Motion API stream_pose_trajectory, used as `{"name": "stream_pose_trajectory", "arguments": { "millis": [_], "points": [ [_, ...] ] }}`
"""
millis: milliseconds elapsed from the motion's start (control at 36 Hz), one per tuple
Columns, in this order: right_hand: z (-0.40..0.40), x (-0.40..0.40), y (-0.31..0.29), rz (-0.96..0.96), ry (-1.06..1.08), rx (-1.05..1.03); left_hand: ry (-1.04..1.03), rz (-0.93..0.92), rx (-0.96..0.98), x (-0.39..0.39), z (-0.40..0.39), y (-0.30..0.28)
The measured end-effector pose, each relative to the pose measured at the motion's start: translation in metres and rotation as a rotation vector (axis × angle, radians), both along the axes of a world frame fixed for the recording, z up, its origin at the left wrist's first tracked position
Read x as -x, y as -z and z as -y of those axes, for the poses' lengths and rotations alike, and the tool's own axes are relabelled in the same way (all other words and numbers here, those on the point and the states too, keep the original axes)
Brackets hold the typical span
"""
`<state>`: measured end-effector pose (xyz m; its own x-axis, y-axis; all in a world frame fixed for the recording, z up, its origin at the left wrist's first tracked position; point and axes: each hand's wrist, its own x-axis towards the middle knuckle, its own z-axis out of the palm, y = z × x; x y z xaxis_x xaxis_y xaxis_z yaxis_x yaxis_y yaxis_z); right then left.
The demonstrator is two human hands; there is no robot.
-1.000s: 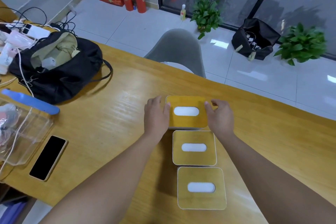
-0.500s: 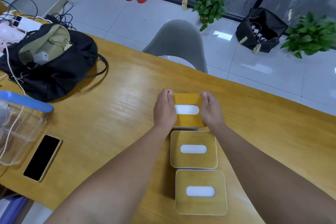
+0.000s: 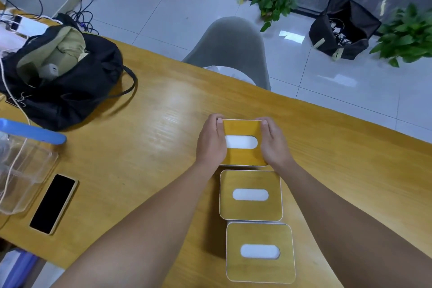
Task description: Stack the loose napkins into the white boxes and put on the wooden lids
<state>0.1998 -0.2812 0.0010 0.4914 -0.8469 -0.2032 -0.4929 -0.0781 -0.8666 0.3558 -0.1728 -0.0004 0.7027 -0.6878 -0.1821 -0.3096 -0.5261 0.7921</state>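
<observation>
Three white boxes stand in a column on the wooden table (image 3: 145, 161), each with a wooden lid and white napkin showing in the lid's oval slot. The near box (image 3: 259, 252) and the middle box (image 3: 250, 195) are untouched. The far box (image 3: 243, 159) sits between my hands. My left hand (image 3: 210, 142) grips its left side and my right hand (image 3: 274, 145) grips its right side. Both thumbs lie along the top of its lid, and my other fingers go down the box's sides, out of sight. No loose napkins are visible.
A black bag (image 3: 63, 77) lies at the back left. A phone (image 3: 53, 203), a clear plastic bin (image 3: 21, 175) and a blue bar (image 3: 32, 131) sit along the left edge. A grey chair (image 3: 230, 47) stands behind the table.
Both hands have closed in from the far lid's outer edges onto its top. The far box has shifted slightly nearer the middle box. The view has tilted a little.
</observation>
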Motion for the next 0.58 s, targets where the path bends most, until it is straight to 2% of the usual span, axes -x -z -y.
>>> {"name": "stream_pose_trajectory", "arguments": {
  "millis": [250, 389, 472, 583],
  "points": [
    [-0.003, -0.0077, 0.0035, -0.1, 0.014, 0.085, 0.037, 0.316, -0.165, 0.0056, 0.0061, 0.0],
    [-0.0039, -0.007, 0.0023, -0.107, 0.008, 0.086, 0.088, 0.461, -0.318, 0.0039, 0.0083, -0.0024],
    [-0.0067, -0.0055, 0.0004, -0.108, 0.013, 0.072, 0.104, 0.45, -0.324, 0.0038, 0.0073, -0.0025],
    [-0.0045, -0.0029, -0.0011, -0.13, 0.0, 0.043, 0.139, 0.349, -0.337, -0.0002, 0.0094, -0.004]
  ]
}}
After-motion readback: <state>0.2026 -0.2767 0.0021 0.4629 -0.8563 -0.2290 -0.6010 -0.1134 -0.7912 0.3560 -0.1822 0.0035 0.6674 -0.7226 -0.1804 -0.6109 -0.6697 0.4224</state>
